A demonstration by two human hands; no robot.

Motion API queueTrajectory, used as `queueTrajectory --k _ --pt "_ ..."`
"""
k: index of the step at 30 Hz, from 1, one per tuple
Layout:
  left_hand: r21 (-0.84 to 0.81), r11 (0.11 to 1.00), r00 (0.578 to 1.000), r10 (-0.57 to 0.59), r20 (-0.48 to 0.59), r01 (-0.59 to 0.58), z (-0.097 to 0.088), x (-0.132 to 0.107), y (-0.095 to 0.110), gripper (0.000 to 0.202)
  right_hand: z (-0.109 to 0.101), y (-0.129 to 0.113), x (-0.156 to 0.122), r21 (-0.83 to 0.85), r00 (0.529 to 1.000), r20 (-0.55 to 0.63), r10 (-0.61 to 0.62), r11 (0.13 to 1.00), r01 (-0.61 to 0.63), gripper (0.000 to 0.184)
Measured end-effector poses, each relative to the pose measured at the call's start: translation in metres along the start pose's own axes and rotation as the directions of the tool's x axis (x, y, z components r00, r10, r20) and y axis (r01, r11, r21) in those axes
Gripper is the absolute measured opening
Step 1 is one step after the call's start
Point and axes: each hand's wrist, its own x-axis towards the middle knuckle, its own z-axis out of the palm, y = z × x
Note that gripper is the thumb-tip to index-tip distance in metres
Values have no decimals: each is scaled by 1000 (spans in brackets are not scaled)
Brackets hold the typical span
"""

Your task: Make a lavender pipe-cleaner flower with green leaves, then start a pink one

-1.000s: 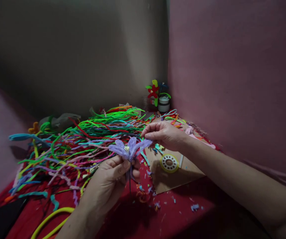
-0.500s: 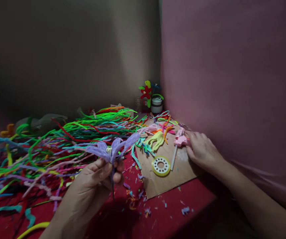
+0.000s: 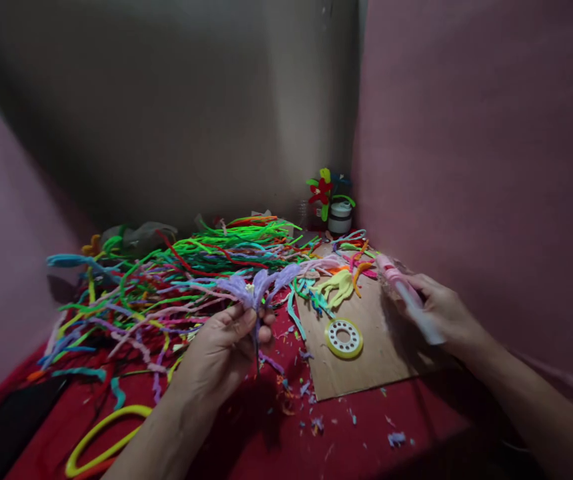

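My left hand [image 3: 226, 347] is closed around the thin stem of a purple pipe-cleaner flower [image 3: 256, 285], holding it upright above the red cloth [image 3: 246, 440]. My right hand [image 3: 441, 313] is wrapped around a pink glue gun [image 3: 404, 288] with a white glue stick at its rear, lifted just over the right side of the cardboard sheet [image 3: 366, 363]. A yellow-and-white tape ring [image 3: 343, 337] lies on the cardboard between my hands. Yellow, orange and teal pipe-cleaner pieces [image 3: 339, 283] lie at the cardboard's far end.
A big heap of coloured pipe cleaners [image 3: 166, 280] covers the left and middle. In the far corner a small white pot with a red and green pipe-cleaner flower [image 3: 331, 200] stands by the pink wall [image 3: 491, 167]. Clipped scraps litter the cloth; a yellow loop [image 3: 101, 440] lies front left.
My right hand left the flower's petal, reached to the right onto the cardboard, closed on the pink glue gun and has lifted it. My left hand kept hold of the purple flower.
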Motion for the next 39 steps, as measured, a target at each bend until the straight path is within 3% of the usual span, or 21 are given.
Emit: queueTrajectory --k 2,3,5,7,11,17,27,39 --pt "-18 1000 1000 13 11 -13 -1 1 1 16 -4 -26 -1 307 981 175 87 942 -138 20" --pt "-26 999 1000 22 15 -22 -1 1 1 14 -5 -40 -1 423 958 279 68 887 -186 18" --pt "-38 998 999 47 18 -46 -1 1 4 12 -3 -65 3 614 944 331 -12 762 -206 20" --pt "-46 996 996 82 14 -82 -2 1 8 10 2 -85 9 688 949 301 -96 711 -146 23" --pt "-64 987 990 144 -6 -144 -6 3 14 6 20 -103 16 627 961 241 -135 777 -49 29" --pt "-68 985 987 161 -1 -161 -10 5 14 6 42 -101 3 599 963 236 -131 800 -38 28" --pt "-63 986 988 153 -9 -154 -10 8 9 7 48 -88 -6 686 943 321 -86 708 -168 29" --pt "-82 990 993 107 -57 -112 -6 9 7 13 48 -85 -8 682 935 318 -159 724 -108 29"
